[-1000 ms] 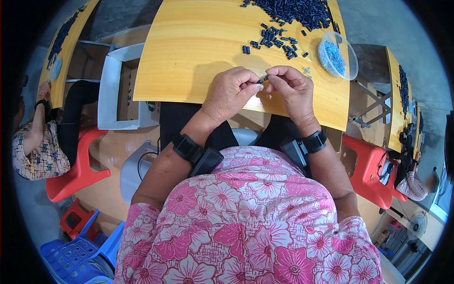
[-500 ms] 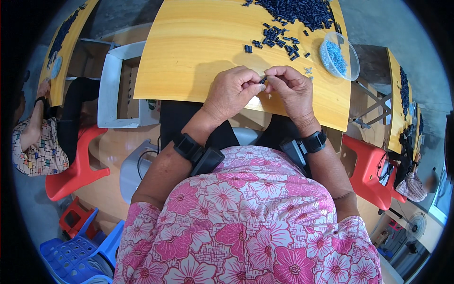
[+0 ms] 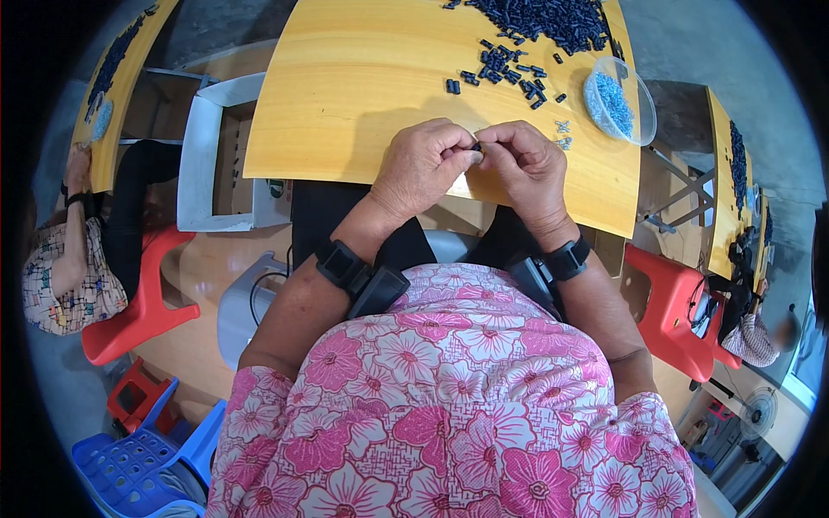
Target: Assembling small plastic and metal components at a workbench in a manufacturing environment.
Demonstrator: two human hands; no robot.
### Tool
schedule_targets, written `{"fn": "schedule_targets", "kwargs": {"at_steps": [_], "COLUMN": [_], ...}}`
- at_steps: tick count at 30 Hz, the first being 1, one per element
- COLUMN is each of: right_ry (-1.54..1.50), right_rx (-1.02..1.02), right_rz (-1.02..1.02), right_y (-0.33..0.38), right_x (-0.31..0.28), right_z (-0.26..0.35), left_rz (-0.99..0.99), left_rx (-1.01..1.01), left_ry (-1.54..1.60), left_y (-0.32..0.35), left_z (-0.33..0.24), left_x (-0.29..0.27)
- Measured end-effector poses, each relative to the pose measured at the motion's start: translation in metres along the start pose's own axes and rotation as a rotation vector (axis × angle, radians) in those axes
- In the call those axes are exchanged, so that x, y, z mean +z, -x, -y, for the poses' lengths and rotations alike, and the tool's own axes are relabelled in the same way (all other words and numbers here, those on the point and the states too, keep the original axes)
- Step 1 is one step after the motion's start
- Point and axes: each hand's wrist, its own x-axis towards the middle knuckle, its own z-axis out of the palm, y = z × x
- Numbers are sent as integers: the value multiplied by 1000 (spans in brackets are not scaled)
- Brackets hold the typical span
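Head view: yellow table, red chairs either side; left hand, right hand both pinching small dark piece between fingertips.

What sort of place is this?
Probably a small assembly workshop, judging by the heap of small dark parts and bowl of light-blue pieces on the yellow table, and another person seated at a similar table.

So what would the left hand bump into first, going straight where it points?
Probably the right hand, straight across from the left hand, with a small dark piece at their tips. Depth is unclear, so they may touch.
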Motion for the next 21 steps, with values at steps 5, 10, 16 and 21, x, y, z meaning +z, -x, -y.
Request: {"fn": "schedule_targets", "kwargs": {"at_steps": [5,10,16,21], "right_ry": [-111,-300,-479,-311], "right_rx": [76,216,330,216], "right_rz": [-27,52,69,101], "right_y": [3,2,1,-1], "right_x": [2,-6,-10,-11], "right_z": [4,6,7,8], "left_rz": [8,12,27,24], "left_rx": [-22,-12,-36,-14], "left_ry": [1,70,40,60], "left_y": [0,0,-1,-1], "left_z": [0,-1,0,0], "left_x": [0,-1,-2,-3]}}
